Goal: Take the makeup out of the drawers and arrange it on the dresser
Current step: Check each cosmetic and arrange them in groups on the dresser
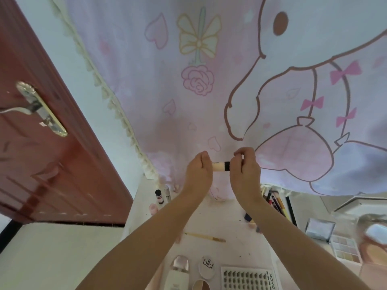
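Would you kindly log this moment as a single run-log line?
left hand: grips cream tube | right hand: pinches its black-banded end | tube: held above dresser | brush: lies on dresser

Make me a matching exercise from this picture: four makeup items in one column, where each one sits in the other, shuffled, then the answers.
Things:
1. cream tube with black band
2. thin gold-handled brush
3. lash tray
4. eyeshadow palette

Places:
A. at the near edge of the dresser, beside the round white compact
B. held up in the air between the left hand and right hand
C. far right, below a silvery box
D. lying alone in the middle of the dresser top, between the forearms

Pairs: 1-B, 2-D, 3-A, 4-C
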Motion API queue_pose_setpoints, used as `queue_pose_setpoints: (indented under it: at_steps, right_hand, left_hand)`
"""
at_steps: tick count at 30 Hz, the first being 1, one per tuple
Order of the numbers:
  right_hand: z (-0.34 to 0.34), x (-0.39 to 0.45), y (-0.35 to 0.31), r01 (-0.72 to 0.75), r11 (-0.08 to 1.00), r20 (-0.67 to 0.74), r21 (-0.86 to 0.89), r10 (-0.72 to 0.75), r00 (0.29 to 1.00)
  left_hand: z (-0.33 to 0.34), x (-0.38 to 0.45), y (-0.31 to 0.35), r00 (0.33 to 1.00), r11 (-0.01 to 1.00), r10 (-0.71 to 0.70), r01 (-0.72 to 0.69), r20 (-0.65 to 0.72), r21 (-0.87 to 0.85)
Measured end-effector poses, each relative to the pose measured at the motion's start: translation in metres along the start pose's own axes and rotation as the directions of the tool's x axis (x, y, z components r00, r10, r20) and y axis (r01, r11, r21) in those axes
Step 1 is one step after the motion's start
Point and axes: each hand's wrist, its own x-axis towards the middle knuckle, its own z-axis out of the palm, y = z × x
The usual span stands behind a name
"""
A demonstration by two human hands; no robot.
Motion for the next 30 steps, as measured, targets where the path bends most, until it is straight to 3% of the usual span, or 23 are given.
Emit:
queue_pose_setpoints:
  at_steps: [4, 8, 10, 11, 12, 13, 14, 15, 16, 17, 18, 21, 25, 27, 29, 30]
  right_hand:
    - [-0.002, -0.006, 0.001, 0.136, 0.989, -0.013, -0.050, -0.137, 0.991]
    - [-0.010, -0.004, 0.004, 0.306, 0.938, 0.032, -0.163, -0.305, 0.952]
    - [-0.015, 0.000, 0.001, 0.363, 0.911, 0.084, -0.195, -0.353, 0.932]
    - [-0.015, 0.002, 0.001, 0.326, 0.921, 0.105, -0.214, -0.310, 0.945]
    - [-0.014, 0.006, 0.002, 0.219, 0.954, 0.121, -0.205, -0.197, 0.973]
    - [-0.012, 0.012, 0.000, 0.003, 0.990, 0.119, -0.139, 0.014, 0.993]
    - [-0.010, 0.019, -0.004, -0.286, 0.958, 0.137, -0.026, 0.287, 0.948]
    - [-0.009, 0.026, -0.007, -0.532, 0.845, 0.192, 0.064, 0.512, 0.837]
    - [-0.010, 0.032, -0.011, -0.673, 0.733, 0.262, 0.095, 0.634, 0.728]
    - [-0.010, 0.037, -0.012, -0.722, 0.689, 0.309, 0.067, 0.674, 0.672]
    - [-0.010, 0.040, -0.012, -0.723, 0.690, 0.334, 0.037, 0.674, 0.659]
    - [-0.006, 0.041, -0.013, -0.561, 0.826, 0.278, -0.057, 0.553, 0.785]
    - [-0.005, 0.037, -0.011, -0.195, 0.970, 0.188, -0.148, 0.221, 0.957]
    - [-0.009, 0.030, -0.011, 0.024, 0.983, 0.216, -0.183, 0.016, 0.976]
    - [-0.017, 0.027, -0.015, 0.250, 0.951, 0.287, -0.180, -0.193, 0.938]
    - [-0.021, 0.028, -0.019, 0.324, 0.932, 0.311, -0.162, -0.264, 0.913]
  left_hand:
    - [-0.007, 0.001, 0.012, 0.956, 0.973, -0.230, 0.231, 0.183, 0.014]
    - [-0.013, -0.004, 0.020, 0.804, 0.859, -0.464, 0.511, 0.371, -0.033]
    - [-0.013, -0.006, 0.021, 0.764, 0.809, -0.502, 0.581, 0.404, -0.094]
    - [-0.012, -0.006, 0.020, 0.785, 0.817, -0.486, 0.564, 0.384, -0.118]
    - [-0.009, -0.006, 0.019, 0.832, 0.854, -0.442, 0.504, 0.336, -0.126]
    - [-0.005, -0.006, 0.017, 0.892, 0.908, -0.365, 0.404, 0.268, -0.108]
    - [-0.002, -0.006, 0.014, 0.945, 0.959, -0.261, 0.277, 0.196, -0.061]
    - [0.002, -0.007, 0.013, 0.981, 0.990, -0.141, 0.143, 0.136, -0.003]
    - [0.004, -0.008, 0.011, 0.995, 0.998, -0.026, 0.021, 0.097, 0.050]
    - [0.005, -0.009, 0.010, 0.995, 0.993, 0.066, -0.073, 0.075, 0.095]
    - [0.005, -0.008, 0.009, 0.990, 0.981, 0.127, -0.135, 0.066, 0.140]
    - [0.002, -0.003, 0.007, 0.986, 0.954, 0.147, -0.163, 0.082, 0.252]
    - [-0.001, 0.002, 0.012, 0.995, 0.968, 0.015, -0.040, 0.103, 0.246]
    - [0.000, 0.002, 0.014, 0.978, 0.976, -0.175, 0.157, 0.113, 0.151]
    - [-0.002, -0.001, 0.016, 0.913, 0.930, -0.361, 0.367, 0.192, 0.002]
    - [-0.003, -0.003, 0.017, 0.894, 0.916, -0.378, 0.399, 0.240, -0.042]
